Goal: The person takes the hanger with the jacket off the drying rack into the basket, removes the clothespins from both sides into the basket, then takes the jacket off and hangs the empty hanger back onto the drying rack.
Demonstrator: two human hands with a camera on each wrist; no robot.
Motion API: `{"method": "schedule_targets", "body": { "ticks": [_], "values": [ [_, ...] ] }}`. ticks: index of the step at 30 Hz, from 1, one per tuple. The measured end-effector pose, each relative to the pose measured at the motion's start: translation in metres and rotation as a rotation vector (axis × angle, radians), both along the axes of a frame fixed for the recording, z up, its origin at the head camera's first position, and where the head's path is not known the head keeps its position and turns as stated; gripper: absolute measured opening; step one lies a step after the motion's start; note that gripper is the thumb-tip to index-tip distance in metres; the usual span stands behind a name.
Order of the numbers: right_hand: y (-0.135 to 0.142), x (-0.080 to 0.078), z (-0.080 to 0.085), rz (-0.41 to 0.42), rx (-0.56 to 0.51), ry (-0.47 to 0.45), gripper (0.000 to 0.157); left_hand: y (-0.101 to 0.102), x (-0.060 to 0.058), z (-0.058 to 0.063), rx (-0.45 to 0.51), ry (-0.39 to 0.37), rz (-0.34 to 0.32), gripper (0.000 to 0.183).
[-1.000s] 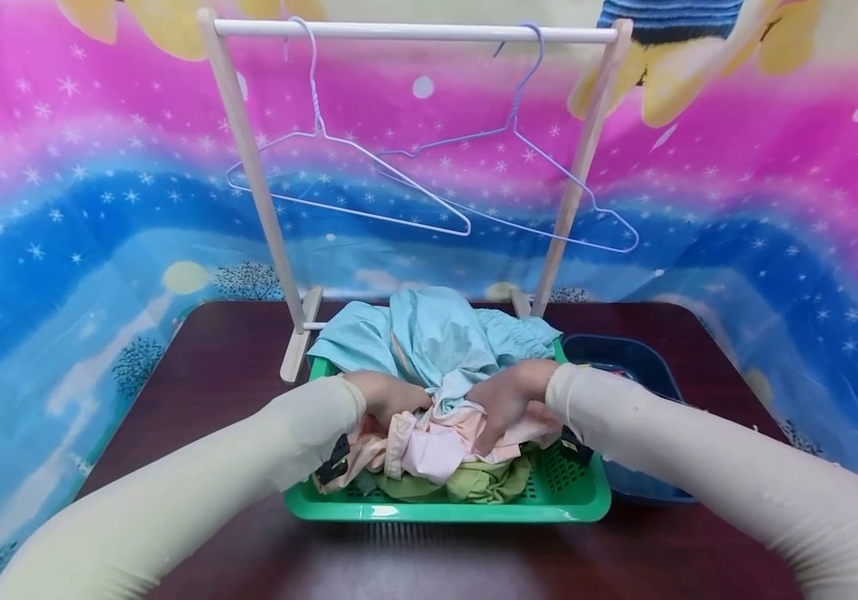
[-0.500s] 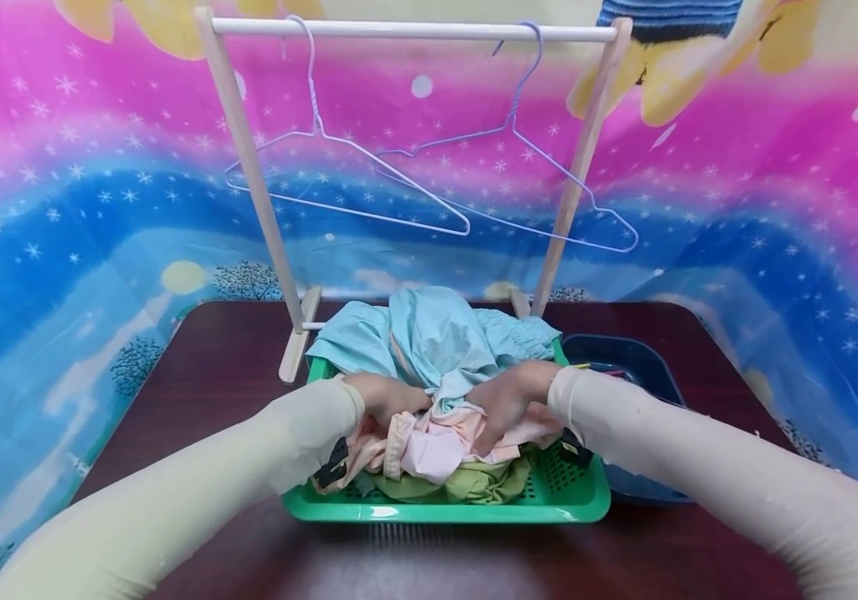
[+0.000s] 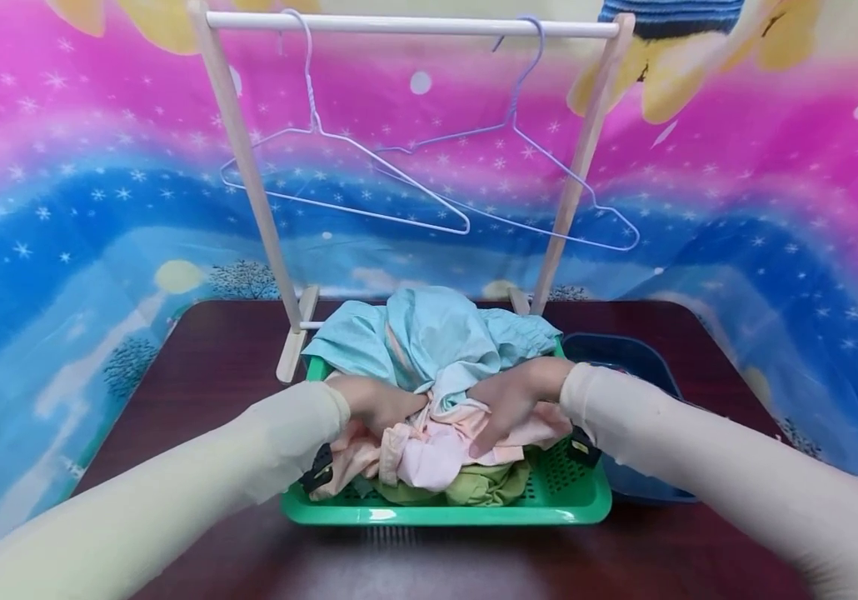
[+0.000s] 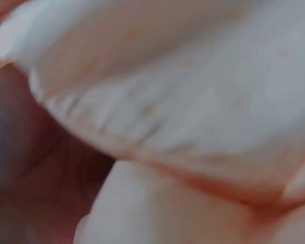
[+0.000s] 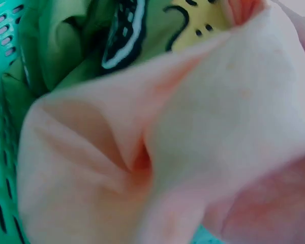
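Observation:
A green plastic basket (image 3: pixel 444 515) holds a heap of clothes. Across its back lies a light blue garment (image 3: pixel 436 329); a pale pink garment (image 3: pixel 429 458) is bunched in the middle, over an olive green garment (image 3: pixel 489 485). My left hand (image 3: pixel 384 402) grips the pink garment on its left side, the fingertips buried in the folds. On the right, my right hand (image 3: pixel 515 396) holds the same pink cloth, with its fingers partly hidden. In the right wrist view the pink cloth (image 5: pixel 91 168) covers part of the printed olive green one (image 5: pixel 66 40).
Behind the basket stands a wooden rack (image 3: pixel 249 167) with a white rail. A white hanger (image 3: pixel 369 215) and a purple hanger (image 3: pixel 549 229) hang from it. A dark blue bin (image 3: pixel 646 358) sits right of the basket on the dark red table (image 3: pixel 174 375).
My hands have moved slightly apart, the left one leftward and the right one rightward, still on the pink garment. The head view has shifted a little.

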State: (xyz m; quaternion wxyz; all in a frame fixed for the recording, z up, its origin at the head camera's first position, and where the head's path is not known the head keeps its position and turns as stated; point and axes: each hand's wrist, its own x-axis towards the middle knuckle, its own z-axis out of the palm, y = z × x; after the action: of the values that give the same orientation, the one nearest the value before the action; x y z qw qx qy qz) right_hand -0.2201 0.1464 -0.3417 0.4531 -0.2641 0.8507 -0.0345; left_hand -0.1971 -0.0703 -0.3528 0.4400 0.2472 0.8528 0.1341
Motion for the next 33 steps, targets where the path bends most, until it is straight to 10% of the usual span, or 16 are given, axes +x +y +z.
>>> {"method": "schedule_targets", "body": {
  "ticks": [8,17,22,25,33],
  "values": [
    [0.017,-0.012,0.029,0.002,-0.137,0.014,0.053,-0.015,-0.002,0.028,0.08,0.138,-0.07,0.075],
    [0.044,-0.03,0.054,-0.178,-0.49,0.203,0.055,-0.054,-0.022,0.082,0.259,0.218,0.045,0.061],
    [0.056,-0.041,0.052,-0.354,-0.658,0.566,0.042,-0.07,-0.043,0.078,0.3,0.434,0.268,0.064],
    [0.063,-0.047,0.044,-0.45,-0.617,0.683,0.037,-0.077,-0.052,0.067,0.177,0.404,0.409,0.085],
    [0.074,-0.058,0.029,-0.527,-0.405,0.392,0.079,-0.078,-0.076,0.037,0.119,0.173,0.562,0.097]
  ]
}}
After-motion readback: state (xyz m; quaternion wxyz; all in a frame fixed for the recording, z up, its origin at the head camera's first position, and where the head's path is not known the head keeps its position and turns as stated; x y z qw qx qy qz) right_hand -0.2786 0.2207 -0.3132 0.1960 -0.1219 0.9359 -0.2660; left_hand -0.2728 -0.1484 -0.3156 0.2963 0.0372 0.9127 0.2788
